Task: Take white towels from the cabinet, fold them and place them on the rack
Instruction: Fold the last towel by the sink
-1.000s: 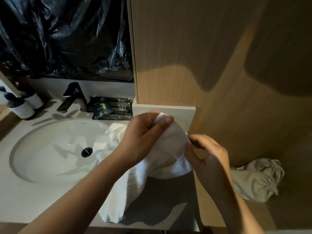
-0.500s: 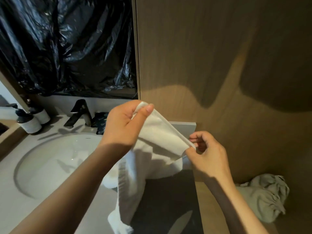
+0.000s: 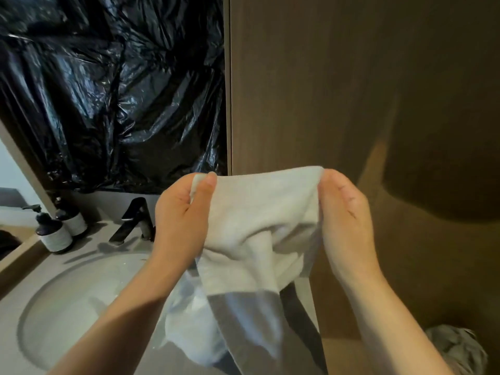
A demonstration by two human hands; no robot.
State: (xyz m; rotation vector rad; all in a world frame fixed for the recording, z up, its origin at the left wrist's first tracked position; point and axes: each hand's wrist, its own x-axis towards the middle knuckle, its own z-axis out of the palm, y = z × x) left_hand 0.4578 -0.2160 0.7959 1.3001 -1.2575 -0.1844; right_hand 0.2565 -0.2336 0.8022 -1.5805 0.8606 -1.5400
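Both hands have risen and drawn apart, stretching the top edge of the white towel (image 3: pixel 259 212) level between them, likely ready for a first fold. The left hand (image 3: pixel 181 220) fingers (image 3: pixel 184 182) pinch one corner; the right hand (image 3: pixel 346 220) seems to pinch the other, fingertips hidden. The rest hangs above the counter (image 3: pixel 12 304).
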